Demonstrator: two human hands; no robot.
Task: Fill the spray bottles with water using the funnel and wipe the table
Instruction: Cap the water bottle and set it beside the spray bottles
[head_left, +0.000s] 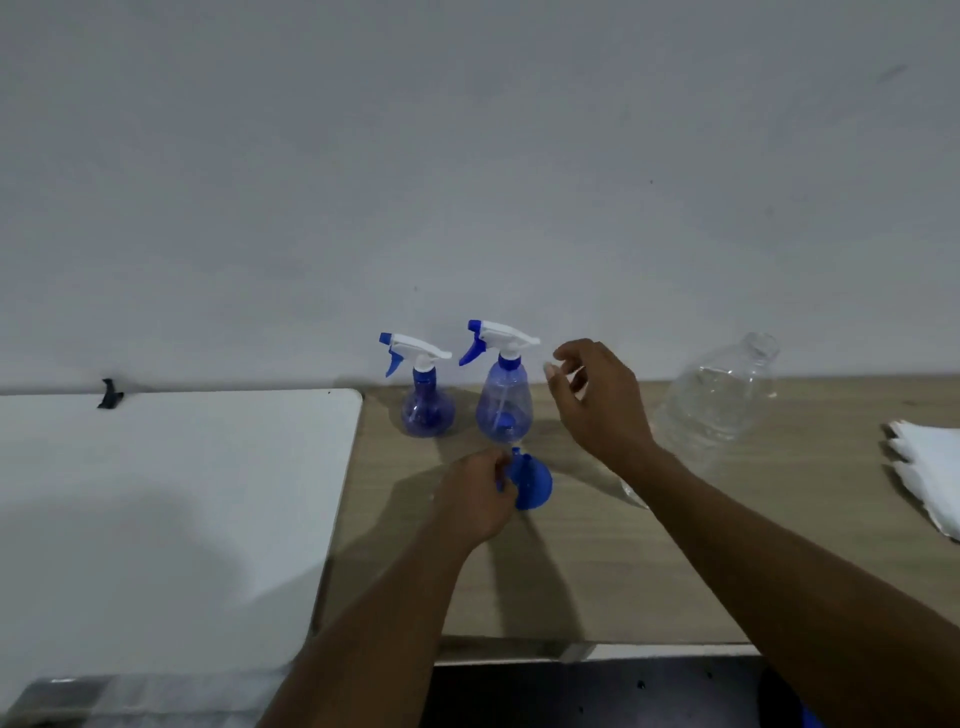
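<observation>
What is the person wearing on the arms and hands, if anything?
Nothing that shows. The left hand and the right hand have no gloves, and I see no watch, ring or bracelet. The arms behind them are bare up to the picture's edge, with no sleeve in view.

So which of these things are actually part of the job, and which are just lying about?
For the job: round spray bottle, tall spray bottle, blue funnel gripped by the left hand, big clear bottle, white cloth for wiping, wooden table.
Just there: white tabletop on the left, small black object at its far edge.
</observation>
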